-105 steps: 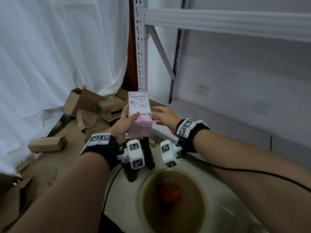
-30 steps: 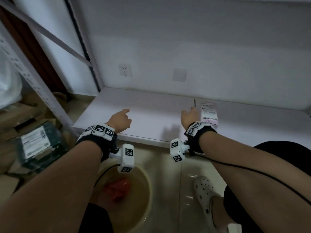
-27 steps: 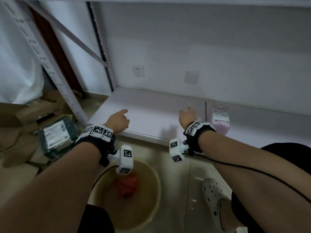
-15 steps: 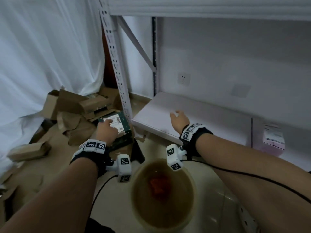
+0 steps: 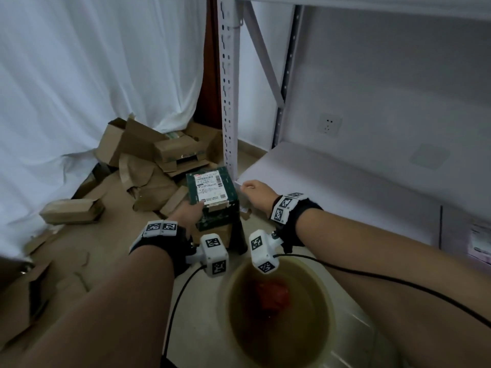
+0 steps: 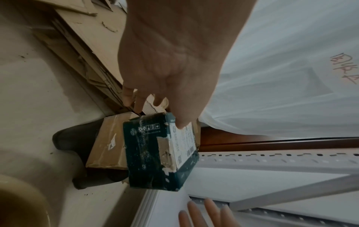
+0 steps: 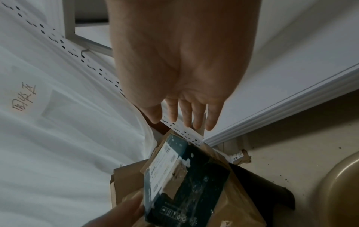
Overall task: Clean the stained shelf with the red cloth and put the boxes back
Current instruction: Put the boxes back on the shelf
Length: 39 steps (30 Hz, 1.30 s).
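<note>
Left hand: the left hand (image 5: 189, 212) has its grip closed on the dark green cardboard box with a white printed label (image 5: 211, 193), thumb on the label face, fingers behind it.
Green box: held off the floor, tilted, just left of the shelf's front corner; below it a brown taped cardboard box (image 6: 107, 142) rests on the floor.
Right hand: the right hand (image 5: 256, 193) has its fingers (image 7: 191, 114) loosely extended, holding nothing, hovering at the shelf's front left corner beside the green box.
Shelf: the white bottom shelf board (image 5: 345, 181) of the metal rack; a pink box with a white label (image 5: 481, 244) lies on it at the far right.
Cloth: the red cloth (image 5: 272, 294) sits submerged in murky water in the tan round plastic basin (image 5: 329, 301) on the floor.
Floor: crumpled brown cardboard scraps (image 5: 148, 160) are piled against the white curtain (image 5: 93, 75).
</note>
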Motion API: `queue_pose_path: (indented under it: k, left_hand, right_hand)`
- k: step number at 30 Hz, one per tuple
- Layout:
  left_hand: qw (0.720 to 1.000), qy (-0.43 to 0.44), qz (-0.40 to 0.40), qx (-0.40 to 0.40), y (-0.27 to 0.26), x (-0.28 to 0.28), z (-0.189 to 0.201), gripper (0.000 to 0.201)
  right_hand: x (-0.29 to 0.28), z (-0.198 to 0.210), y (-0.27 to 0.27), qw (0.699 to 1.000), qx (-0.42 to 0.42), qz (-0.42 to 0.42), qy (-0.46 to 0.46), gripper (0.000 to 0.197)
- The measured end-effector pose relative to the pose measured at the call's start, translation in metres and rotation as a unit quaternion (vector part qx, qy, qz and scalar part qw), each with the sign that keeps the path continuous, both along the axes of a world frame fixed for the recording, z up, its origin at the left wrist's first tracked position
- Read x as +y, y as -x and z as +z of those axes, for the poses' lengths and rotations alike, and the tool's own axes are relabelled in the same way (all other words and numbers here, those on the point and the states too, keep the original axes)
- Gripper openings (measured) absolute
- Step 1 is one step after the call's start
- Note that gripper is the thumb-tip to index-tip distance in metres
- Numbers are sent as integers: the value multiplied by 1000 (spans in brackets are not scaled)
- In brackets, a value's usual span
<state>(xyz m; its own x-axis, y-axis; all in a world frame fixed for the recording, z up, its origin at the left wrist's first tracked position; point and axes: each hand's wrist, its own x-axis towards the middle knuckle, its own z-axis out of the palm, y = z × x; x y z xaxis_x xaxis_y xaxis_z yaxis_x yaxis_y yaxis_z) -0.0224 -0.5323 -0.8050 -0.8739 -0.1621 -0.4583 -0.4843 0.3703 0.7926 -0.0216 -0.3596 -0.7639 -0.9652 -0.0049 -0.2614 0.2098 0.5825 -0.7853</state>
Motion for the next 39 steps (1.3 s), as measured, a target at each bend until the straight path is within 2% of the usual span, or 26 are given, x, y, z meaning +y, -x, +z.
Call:
queue_pose_path:
  k: [7, 9, 11, 12, 14, 15, 20, 23, 28, 35, 39]
  left_hand:
    - [996, -87, 4, -14, 4, 2, -3, 43]
    - [994, -106, 15, -15, 14, -6, -15, 49]
    - [993, -115, 38, -11, 28, -19, -35, 64]
    - [991, -119, 56, -6, 30, -23, -38, 64]
    - [987, -136, 87, 0, 27, -27, -35, 49]
    - [984, -150, 94, 3, 15, -22, -18, 44]
    - [975, -199, 94, -10, 5, -13, 0, 43]
    - [975, -187, 115, -22, 2, -8, 5, 47]
    - [980, -149, 130, 15, -4, 8, 20, 50]
    - [987, -151, 52, 22, -11, 58, 39, 60]
    - [988, -150, 1, 42, -18, 113, 46, 52]
  right_hand:
    - [-12, -4, -4, 993, -90, 30, 68, 46]
    - [-10, -3, -4, 990, -93, 14, 109, 47]
    - [-8, 0, -6, 982, -100, -19, 161, 50]
    - [-7, 1, -7, 978, -102, -34, 177, 52]
    - [-5, 3, -8, 975, -107, -51, 186, 54]
    - [-3, 4, -9, 974, -110, -52, 190, 53]
    - [1, 11, -19, 964, -117, -60, 230, 47]
    - [5, 14, -24, 970, -112, -63, 207, 52]
    - [22, 22, -32, 990, -79, -50, 102, 57]
    - [79, 21, -56, 991, -68, -99, 62, 60]
    - [130, 19, -82, 988, -65, -136, 33, 62]
